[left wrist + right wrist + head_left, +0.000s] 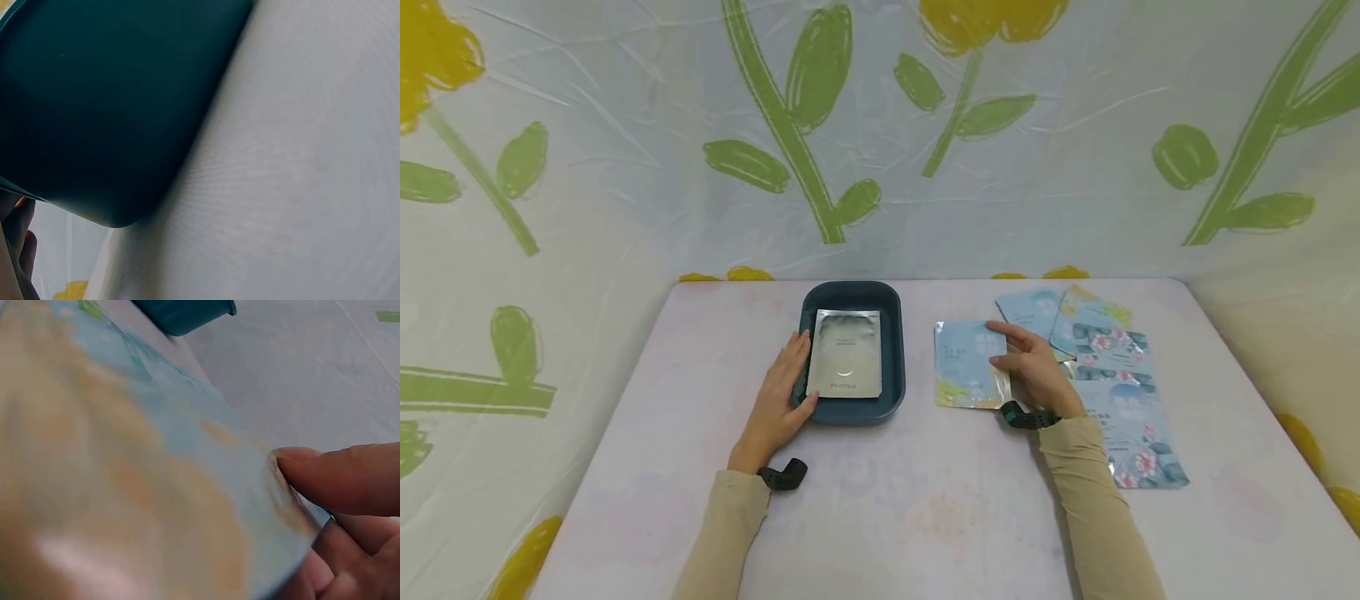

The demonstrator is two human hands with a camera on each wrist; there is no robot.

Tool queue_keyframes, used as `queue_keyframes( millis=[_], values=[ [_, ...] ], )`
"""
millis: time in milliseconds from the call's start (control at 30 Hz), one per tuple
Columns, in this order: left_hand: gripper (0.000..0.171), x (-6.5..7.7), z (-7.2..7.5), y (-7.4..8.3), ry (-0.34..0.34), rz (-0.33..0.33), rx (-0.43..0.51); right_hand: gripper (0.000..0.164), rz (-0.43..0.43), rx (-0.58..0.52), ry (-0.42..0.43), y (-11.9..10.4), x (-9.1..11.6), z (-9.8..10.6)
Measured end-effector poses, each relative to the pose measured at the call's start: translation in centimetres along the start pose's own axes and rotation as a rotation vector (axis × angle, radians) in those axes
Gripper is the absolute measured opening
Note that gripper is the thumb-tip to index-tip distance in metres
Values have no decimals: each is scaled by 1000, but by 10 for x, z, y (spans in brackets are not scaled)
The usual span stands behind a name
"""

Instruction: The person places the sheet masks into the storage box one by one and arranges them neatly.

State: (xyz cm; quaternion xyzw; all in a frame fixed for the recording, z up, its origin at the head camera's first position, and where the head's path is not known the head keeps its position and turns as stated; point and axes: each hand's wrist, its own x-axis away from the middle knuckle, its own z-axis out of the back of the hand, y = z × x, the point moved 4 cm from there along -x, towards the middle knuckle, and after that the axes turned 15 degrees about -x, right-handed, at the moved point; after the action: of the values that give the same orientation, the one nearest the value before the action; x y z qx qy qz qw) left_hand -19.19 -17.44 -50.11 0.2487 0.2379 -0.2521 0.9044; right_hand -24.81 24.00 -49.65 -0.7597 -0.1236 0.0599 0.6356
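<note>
My right hand [1039,367] pinches a light-blue sheet-mask packet [970,362] by its right edge. In the right wrist view the thumb [344,478] presses on that edge with fingers behind it, and the packet fills the left side. A dark teal plastic tray [891,350] stands to the left of the packet. Lying in it is a silver sheet-mask packet [847,354]. Against the tray's left side rests my left hand [777,404], fingers straight along the rim and thumb at the near-left corner. The left wrist view shows mostly the tray's outer wall [112,112].
Several more mask packets lie overlapping to the right: a plain blue one [1030,308], a yellow-cornered one [1090,317], a floral one [1112,346] and a large floral one [1138,437] nearer me. Behind the white table [880,517] hangs a flower-printed cloth [647,167].
</note>
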Motion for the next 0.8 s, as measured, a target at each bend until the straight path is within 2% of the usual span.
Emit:
queue_keyframes(
  millis=[133, 433, 667, 800],
  values=[
    [75, 0, 1, 0, -2, 6, -3, 67, -9, -10, -25, 1, -1, -2],
    [74, 0, 2, -1, 6, -9, 2, 71, -54, -159, -47, 4, -3, -1],
    [74, -1, 0, -1, 8, -14, -6, 71, -76, -204, -70, 2, -2, 0],
    [74, -1, -1, -1, 1, -11, -2, 71, -85, -311, -106, -1, 0, -1]
  ],
)
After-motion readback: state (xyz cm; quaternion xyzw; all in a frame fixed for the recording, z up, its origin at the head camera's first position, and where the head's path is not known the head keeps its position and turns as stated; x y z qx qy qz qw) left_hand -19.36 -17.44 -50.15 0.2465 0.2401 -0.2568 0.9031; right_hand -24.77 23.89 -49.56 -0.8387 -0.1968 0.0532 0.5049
